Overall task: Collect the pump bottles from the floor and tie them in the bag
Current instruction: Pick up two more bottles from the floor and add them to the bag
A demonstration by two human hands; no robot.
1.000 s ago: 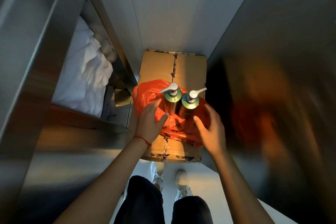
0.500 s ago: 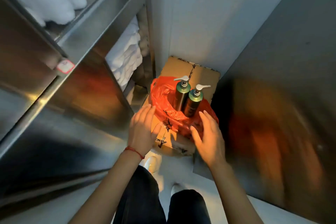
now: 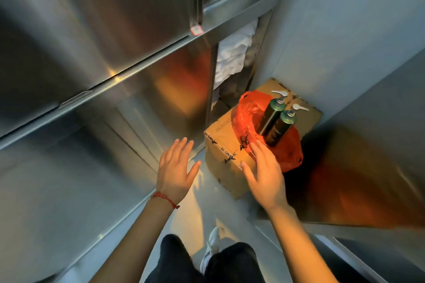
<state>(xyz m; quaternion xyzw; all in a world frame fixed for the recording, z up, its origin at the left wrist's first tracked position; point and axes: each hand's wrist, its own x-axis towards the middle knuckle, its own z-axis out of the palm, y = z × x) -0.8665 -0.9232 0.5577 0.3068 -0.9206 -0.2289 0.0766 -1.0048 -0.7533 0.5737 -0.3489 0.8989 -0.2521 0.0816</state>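
Two dark green pump bottles (image 3: pixel 274 120) with silver pump heads stand upright side by side inside an open red plastic bag (image 3: pixel 291 150). The bag sits on top of a cardboard box (image 3: pixel 224 145) in the corner. My left hand (image 3: pixel 177 169), with a red string at the wrist, hovers open to the left of the box, holding nothing. My right hand (image 3: pixel 264 170) is open with fingers spread, just in front of the bag's near edge; whether it touches the bag I cannot tell.
A stainless steel shelving unit (image 3: pixel 115 71) fills the left side, with folded white towels (image 3: pixel 232 57) on its shelves. A grey wall (image 3: pixel 345 30) stands behind the box and a metal panel (image 3: pixel 368 179) closes the right. My legs and a white shoe (image 3: pixel 212 243) are on the pale floor.
Both hands have drawn back from the bag and toward me, the left one moving off to the left of the box. The view has swung left and up.
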